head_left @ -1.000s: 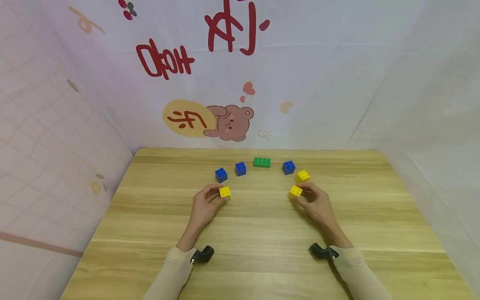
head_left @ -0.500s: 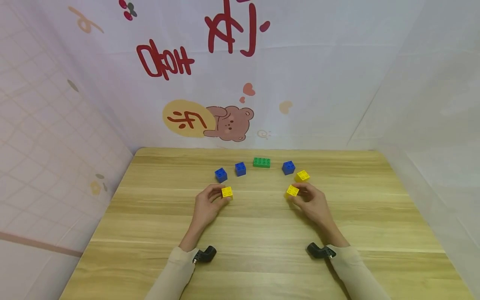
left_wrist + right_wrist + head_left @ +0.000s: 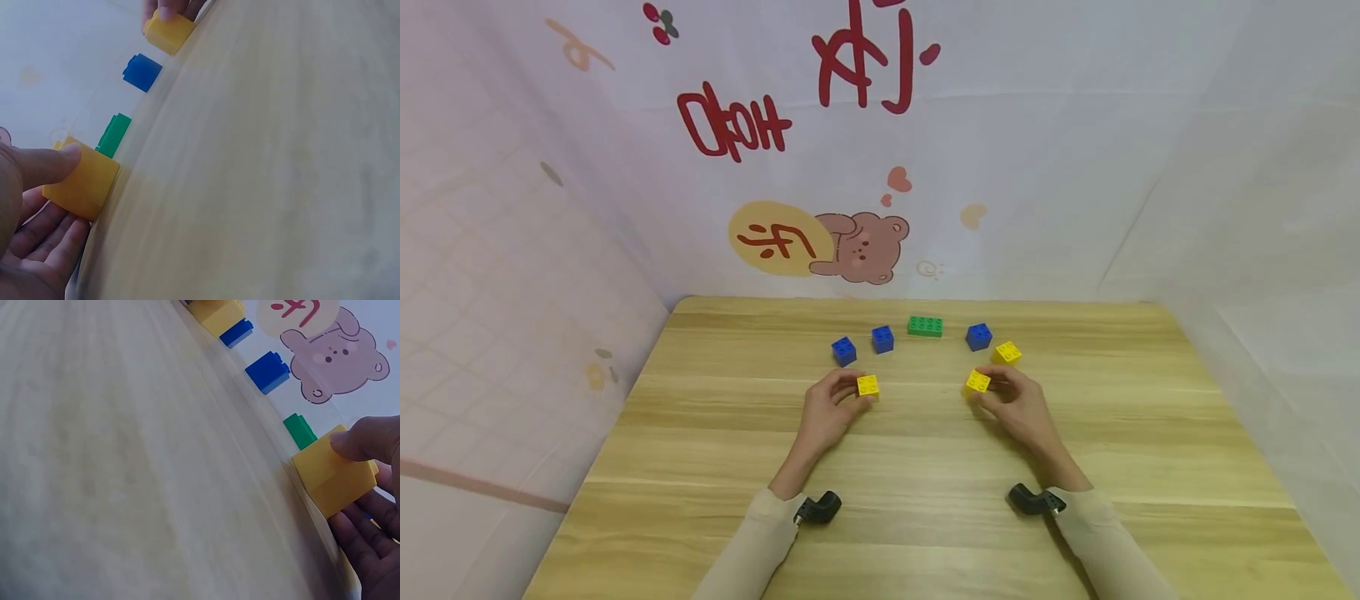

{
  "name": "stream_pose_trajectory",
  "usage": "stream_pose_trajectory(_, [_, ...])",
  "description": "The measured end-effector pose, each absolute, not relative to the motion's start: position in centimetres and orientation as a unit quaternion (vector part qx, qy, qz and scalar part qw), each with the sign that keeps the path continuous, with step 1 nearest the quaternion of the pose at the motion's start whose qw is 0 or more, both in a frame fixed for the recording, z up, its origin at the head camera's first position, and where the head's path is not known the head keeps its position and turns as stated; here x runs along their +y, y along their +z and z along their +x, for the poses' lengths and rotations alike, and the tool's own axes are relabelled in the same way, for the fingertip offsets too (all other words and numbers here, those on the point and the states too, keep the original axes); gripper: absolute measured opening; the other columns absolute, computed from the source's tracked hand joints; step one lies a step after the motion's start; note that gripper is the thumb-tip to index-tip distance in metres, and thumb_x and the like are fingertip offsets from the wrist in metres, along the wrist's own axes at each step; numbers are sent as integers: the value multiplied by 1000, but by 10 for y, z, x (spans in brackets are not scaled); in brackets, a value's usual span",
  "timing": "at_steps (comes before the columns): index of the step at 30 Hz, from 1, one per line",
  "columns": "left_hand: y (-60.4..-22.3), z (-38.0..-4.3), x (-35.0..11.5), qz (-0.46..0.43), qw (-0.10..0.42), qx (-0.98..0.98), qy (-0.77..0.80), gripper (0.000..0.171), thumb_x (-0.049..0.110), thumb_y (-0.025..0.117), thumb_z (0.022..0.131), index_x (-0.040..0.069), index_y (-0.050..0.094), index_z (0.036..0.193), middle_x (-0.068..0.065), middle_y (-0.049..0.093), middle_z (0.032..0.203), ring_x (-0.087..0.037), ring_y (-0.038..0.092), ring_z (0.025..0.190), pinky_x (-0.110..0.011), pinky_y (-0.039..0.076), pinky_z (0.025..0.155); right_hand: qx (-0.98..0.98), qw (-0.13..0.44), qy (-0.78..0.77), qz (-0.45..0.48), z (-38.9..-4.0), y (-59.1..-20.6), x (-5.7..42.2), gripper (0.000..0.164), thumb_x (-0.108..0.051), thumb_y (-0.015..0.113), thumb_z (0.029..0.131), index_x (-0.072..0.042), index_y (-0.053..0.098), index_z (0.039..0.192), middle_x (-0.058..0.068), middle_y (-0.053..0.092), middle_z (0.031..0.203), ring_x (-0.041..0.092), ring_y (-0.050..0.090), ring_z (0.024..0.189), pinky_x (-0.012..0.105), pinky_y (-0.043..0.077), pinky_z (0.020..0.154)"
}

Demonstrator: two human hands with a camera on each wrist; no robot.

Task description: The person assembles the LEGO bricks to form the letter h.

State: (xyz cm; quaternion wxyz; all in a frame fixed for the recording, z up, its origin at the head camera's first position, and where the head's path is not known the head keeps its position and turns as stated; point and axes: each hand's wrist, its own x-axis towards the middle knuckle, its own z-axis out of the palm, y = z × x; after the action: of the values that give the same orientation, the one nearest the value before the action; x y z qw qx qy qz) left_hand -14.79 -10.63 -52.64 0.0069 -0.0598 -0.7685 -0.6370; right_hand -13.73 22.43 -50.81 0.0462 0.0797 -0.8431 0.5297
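Between thumb and fingers my left hand (image 3: pixel 827 414) pinches a yellow toy brick (image 3: pixel 868 387), studs facing up. Across from it, my right hand (image 3: pixel 1021 408) grips a second yellow brick (image 3: pixel 977 384) the same way, with a gap between the two bricks. In the left wrist view the thumb presses on the near side of the left yellow brick (image 3: pixel 84 181), which is at the table surface. The right wrist view has the right yellow brick (image 3: pixel 334 472) held by thumb and fingers, also at the table surface.
Behind my left hand stand two blue bricks (image 3: pixel 844 352). A longer green brick (image 3: pixel 925 326) lies at the back middle. Another blue brick (image 3: pixel 979 337) and a third yellow brick (image 3: pixel 1007 353) are behind my right hand. A printed cloth wall (image 3: pixel 1037 183) rises behind the wooden table (image 3: pixel 925 500).
Both hands have moved inward with their yellow bricks, the left one rightward and the right one leftward, so the gap between the bricks has narrowed. The other bricks stay in place.
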Motion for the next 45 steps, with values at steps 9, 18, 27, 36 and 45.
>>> stream_pose_trajectory(9, [-523, -149, -102, -68, 2, -774, -629, 38, 1, 82, 85, 0, 68, 120, -16, 68, 126, -32, 70, 115, -37, 59, 102, -837, 39, 540, 78, -152, -534, 225, 41, -10, 81, 89, -8, 68, 127, 14, 70, 126, 30, 67, 113, 38, 59, 100])
stream_pose_trajectory(18, [-523, -150, -97, -67, -6, -769, -635, 39, 0, 82, 84, 1, 68, 120, -17, 68, 128, -33, 69, 115, -37, 59, 101, -833, 37, 545, 92, -155, -531, 217, 40, -14, 83, 87, -10, 70, 124, 13, 70, 124, 22, 69, 110, 18, 57, 95])
stream_pose_trajectory(27, [-523, -153, -91, -67, -9, -771, -634, 38, 2, 83, 84, 4, 69, 120, -15, 68, 128, -31, 68, 119, -31, 59, 100, -823, 28, 559, 95, -158, -531, 216, 38, -10, 81, 88, -9, 69, 125, 13, 69, 125, 27, 68, 113, 25, 58, 99])
stream_pose_trajectory(36, [-523, -150, -90, -71, -15, -766, -639, 38, 2, 82, 85, 4, 69, 120, -15, 67, 128, -31, 68, 119, -34, 59, 102, -827, 26, 553, 100, -150, -516, 199, 40, 4, 76, 87, 4, 66, 126, 25, 68, 123, 43, 67, 112, 58, 55, 101])
stream_pose_trajectory(45, [-523, -152, -83, -79, -19, -766, -638, 39, 2, 82, 85, 2, 68, 122, -15, 65, 130, -32, 66, 121, -33, 58, 103, -830, 38, 547, 102, -157, -533, 199, 39, -8, 83, 85, -11, 71, 123, 12, 71, 123, 29, 69, 110, 41, 60, 99])
